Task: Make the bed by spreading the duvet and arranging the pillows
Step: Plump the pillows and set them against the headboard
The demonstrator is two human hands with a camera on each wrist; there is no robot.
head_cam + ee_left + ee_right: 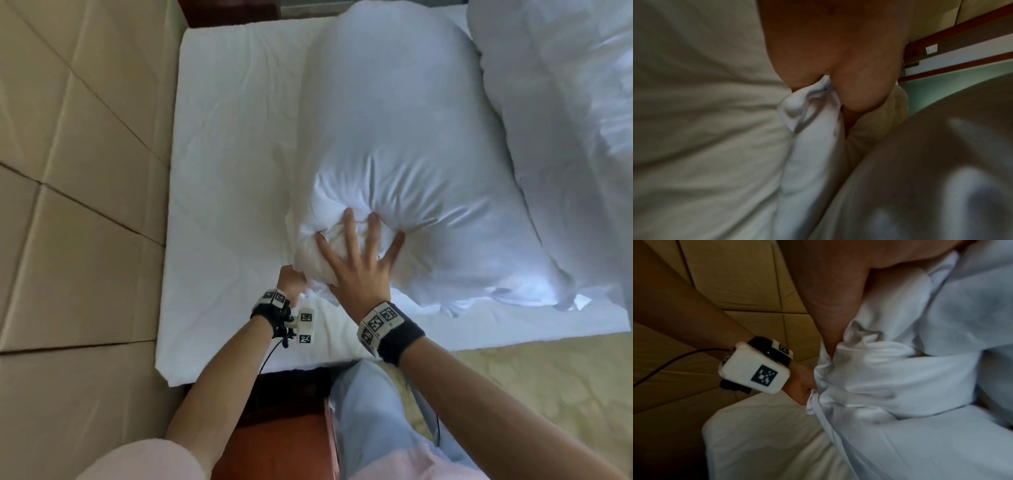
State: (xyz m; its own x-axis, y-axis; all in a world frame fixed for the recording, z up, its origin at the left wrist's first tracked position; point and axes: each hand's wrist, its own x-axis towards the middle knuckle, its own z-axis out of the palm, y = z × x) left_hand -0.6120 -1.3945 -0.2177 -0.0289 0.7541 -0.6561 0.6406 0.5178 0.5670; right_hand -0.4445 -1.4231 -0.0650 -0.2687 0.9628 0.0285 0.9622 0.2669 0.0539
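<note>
A large white pillow (404, 144) lies lengthwise on the white sheet (226, 171) of the bed. My left hand (291, 279) grips the bunched near-left corner of the pillow (809, 116), with fabric pinched between thumb and fingers. My right hand (359, 253) presses flat on the pillow's near end, fingers spread and sunk into the filling. In the right wrist view the palm (830, 288) lies against the pillow (890, 369), and my left hand (801, 386) holds the corner beside it. A white duvet (565, 120) is heaped at the right.
A padded beige headboard (75, 171) runs along the left of the bed. A dark wooden bedside unit (274, 428) stands below the mattress corner, next to my leg in light jeans (370, 411). Patterned beige carpet (531, 370) lies at the lower right.
</note>
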